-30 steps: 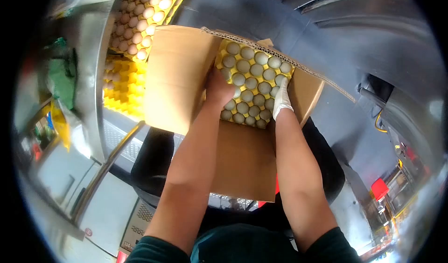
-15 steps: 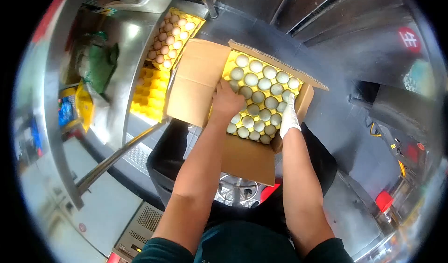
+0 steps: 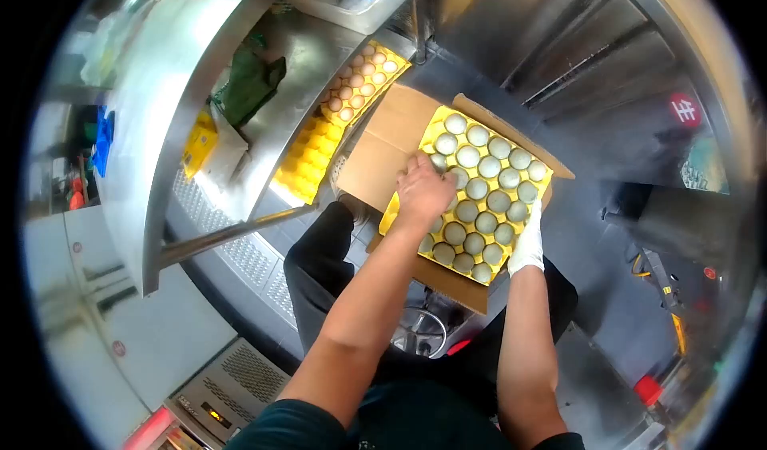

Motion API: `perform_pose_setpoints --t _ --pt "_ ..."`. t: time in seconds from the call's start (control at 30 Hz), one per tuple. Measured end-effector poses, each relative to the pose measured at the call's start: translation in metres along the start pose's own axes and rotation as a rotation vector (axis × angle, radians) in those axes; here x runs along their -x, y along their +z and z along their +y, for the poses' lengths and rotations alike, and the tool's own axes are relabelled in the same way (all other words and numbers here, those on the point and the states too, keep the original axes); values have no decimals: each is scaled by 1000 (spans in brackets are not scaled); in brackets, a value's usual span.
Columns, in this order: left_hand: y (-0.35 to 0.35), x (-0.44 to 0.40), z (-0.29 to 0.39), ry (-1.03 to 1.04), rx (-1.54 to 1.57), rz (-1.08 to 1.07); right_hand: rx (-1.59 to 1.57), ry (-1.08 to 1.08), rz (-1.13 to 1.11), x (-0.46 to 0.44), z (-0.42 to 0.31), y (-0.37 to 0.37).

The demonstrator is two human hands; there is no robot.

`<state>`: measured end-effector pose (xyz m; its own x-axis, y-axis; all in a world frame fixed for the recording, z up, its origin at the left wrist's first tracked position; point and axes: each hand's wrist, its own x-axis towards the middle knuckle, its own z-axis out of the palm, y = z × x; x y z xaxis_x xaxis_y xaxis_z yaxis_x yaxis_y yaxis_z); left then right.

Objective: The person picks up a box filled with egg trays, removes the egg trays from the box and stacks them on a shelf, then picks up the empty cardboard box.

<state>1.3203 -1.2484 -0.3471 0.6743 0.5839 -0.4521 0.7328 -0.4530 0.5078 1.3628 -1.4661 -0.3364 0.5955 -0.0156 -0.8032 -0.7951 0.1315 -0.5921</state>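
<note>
A yellow egg tray full of pale greenish eggs sits tilted above an open cardboard box. My bare left hand grips the tray's left side, its fingers bent over the edge beside the eggs. On the opposite side, my right hand, in a white glove, holds the tray's right edge; some of its fingers are hidden behind the tray. Parts of the box flaps show around the tray.
Left of the box, a second yellow tray of brownish eggs lies near an empty yellow tray. A steel counter with a lower shelf stands at left. A metal rail runs near my left knee. Steel cabinets stand ahead.
The egg tray has come up out of the box between my two hands and now overhangs its edges. My view has shifted, so the surroundings sit differently in the picture.
</note>
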Motion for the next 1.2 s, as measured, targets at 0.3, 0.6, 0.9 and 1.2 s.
perform_pose_setpoints --t 0.3,0.6,0.9,1.2 --pt "-99 21 -51 -34 59 131 199 -13 -158 49 14 53" --pt "-235 -79 -134 -118 66 208 121 30 -475 69 20 203" --pt "-311 -241 -223 111 94 226 -102 52 -739 37 22 336" --pt "-314 -336 -312 196 70 293 -181 -214 -817 -47 34 389"
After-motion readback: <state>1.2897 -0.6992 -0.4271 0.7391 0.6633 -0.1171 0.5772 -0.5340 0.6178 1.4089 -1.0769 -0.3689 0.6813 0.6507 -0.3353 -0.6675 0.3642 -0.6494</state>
